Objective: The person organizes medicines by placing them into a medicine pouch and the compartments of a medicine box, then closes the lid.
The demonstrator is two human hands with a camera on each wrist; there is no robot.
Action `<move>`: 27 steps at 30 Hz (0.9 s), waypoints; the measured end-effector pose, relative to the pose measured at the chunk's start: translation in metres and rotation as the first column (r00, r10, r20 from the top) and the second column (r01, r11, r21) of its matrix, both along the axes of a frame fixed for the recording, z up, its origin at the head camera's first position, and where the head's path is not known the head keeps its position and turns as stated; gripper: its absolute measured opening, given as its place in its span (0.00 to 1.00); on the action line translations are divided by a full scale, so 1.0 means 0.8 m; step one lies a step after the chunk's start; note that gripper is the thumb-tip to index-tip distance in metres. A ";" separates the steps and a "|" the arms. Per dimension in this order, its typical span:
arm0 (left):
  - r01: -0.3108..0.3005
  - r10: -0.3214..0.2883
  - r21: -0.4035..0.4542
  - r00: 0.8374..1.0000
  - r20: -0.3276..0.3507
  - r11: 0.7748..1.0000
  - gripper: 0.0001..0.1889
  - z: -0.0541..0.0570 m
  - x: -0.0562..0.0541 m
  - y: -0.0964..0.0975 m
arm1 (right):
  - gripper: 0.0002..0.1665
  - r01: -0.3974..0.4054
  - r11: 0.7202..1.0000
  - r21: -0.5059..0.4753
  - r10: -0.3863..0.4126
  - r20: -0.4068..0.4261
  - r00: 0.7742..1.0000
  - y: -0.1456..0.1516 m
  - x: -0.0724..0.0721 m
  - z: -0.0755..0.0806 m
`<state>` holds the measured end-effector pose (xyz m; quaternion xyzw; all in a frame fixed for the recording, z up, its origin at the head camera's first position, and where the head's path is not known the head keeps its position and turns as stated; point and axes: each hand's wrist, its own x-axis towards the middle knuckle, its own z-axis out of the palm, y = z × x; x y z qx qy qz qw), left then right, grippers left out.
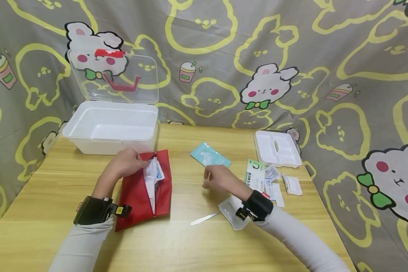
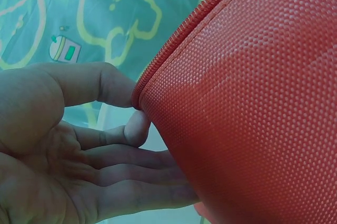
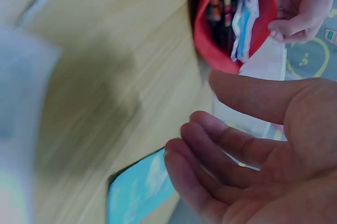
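My left hand [image 1: 126,163] pinches the upper edge of a red fabric zip pouch [image 1: 132,198] between thumb and finger. In the left wrist view the thumb and index fingertip meet at the pouch's zippered corner [image 2: 145,90]. The pouch gapes open, with white packets [image 1: 151,177] and darker small items inside; the right wrist view also shows this opening. My right hand [image 1: 221,178], holding nothing, hovers over the table with loosely bent fingers. Just beyond its fingertips lies a flat teal packet [image 1: 207,153].
A white box [image 1: 112,147] with a raised clear lid stands behind the pouch. At right are a divided white tray [image 1: 285,151], a green-and-white box [image 1: 255,174] and small packets [image 1: 293,185]. A slim silver strip [image 1: 204,219] lies near a clear-edged packet [image 1: 232,215].
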<state>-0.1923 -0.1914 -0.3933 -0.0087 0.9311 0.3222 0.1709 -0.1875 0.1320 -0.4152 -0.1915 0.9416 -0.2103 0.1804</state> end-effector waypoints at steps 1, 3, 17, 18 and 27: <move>0.000 0.000 0.000 1.000 -0.001 1.000 0.18 0.000 0.000 0.000 | 0.13 0.009 1.000 0.019 -0.009 0.015 1.000 0.007 0.002 -0.001; 0.000 0.000 0.000 1.000 -0.002 1.000 0.18 0.000 0.000 0.001 | 0.18 0.018 0.998 0.056 -0.021 0.050 0.999 0.021 0.006 -0.005; 0.003 -0.003 -0.008 1.000 -0.006 1.000 0.19 0.001 0.001 0.001 | 0.20 0.024 0.971 0.240 -0.055 0.125 0.991 0.063 0.017 -0.030; 0.001 -0.001 -0.010 1.000 -0.006 1.000 0.19 0.001 0.001 0.001 | 0.18 0.021 0.970 0.243 -0.050 0.113 0.992 0.063 0.018 -0.031; -0.003 0.003 -0.015 1.000 0.001 1.000 0.18 0.001 0.001 0.003 | 0.16 0.010 0.973 0.230 -0.026 0.063 0.998 0.065 0.019 -0.035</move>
